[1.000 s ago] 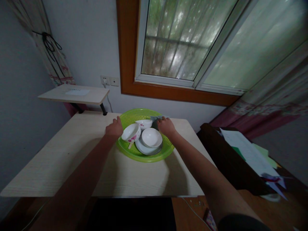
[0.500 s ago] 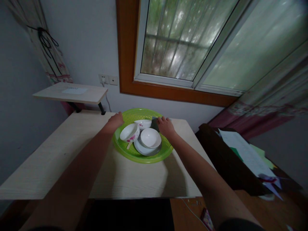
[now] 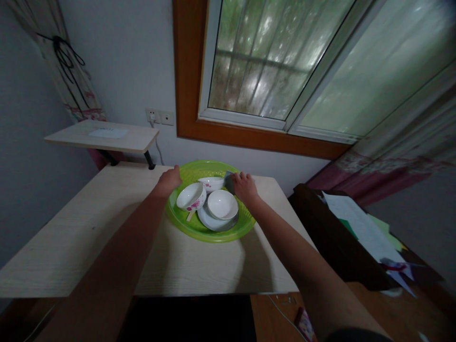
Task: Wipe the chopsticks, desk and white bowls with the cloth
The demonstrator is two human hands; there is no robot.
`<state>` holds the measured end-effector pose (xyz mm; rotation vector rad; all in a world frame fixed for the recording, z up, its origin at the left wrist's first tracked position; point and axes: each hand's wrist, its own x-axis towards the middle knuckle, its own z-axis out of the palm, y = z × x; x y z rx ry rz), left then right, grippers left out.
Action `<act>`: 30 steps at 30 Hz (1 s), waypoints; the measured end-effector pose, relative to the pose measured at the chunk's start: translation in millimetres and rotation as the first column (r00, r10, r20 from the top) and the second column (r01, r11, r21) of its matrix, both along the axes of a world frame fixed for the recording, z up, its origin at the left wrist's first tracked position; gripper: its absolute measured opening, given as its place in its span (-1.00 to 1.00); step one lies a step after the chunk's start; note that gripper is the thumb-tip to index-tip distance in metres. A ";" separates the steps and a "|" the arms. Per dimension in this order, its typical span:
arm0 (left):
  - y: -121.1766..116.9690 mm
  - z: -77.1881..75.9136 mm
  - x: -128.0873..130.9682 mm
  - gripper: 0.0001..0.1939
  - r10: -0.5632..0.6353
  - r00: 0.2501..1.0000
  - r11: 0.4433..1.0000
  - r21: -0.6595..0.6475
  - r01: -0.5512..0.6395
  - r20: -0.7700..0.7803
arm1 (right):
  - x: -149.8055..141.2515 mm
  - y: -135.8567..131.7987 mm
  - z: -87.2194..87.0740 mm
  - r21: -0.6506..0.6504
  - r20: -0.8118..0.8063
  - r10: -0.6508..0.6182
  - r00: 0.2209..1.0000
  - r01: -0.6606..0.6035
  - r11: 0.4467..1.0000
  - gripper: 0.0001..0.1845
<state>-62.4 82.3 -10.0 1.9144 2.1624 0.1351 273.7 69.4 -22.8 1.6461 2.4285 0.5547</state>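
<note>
A round green plastic basket (image 3: 199,235) sits on the pale wooden table. My left hand (image 3: 170,181) is closed on its left rim. At the upper right rim my right hand (image 3: 245,186) has its fingers curled over the edge. Beside those fingers is a dark grey item (image 3: 229,182), partly hidden; I cannot tell what it is. In the basket a floral bowl (image 3: 191,197) leans at the left, and a white bowl (image 3: 223,204) rests on a white plate (image 3: 210,221). Behind them lies a small floral dish (image 3: 213,184). A pale wooden stick end (image 3: 190,216) shows under the left bowl.
The table (image 3: 199,270) has a raised shelf (image 3: 131,141) with paper (image 3: 108,133) at the back left. Wall sockets (image 3: 159,116) and a window (image 3: 263,61) are behind. To the right stands dark furniture (image 3: 331,237) with papers (image 3: 356,228).
Almost nothing differs. The view shifts slightly, while both hands stay at the basket's rim and the dishes keep their places.
</note>
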 end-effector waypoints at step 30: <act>-3.3 2.1 0.5 -0.44 -0.011 1.000 1.000 0.012 0.012 -0.025 | -1.4 3.2 -4.4 -0.018 -0.017 -0.002 1.000 0.001 1.000 -0.29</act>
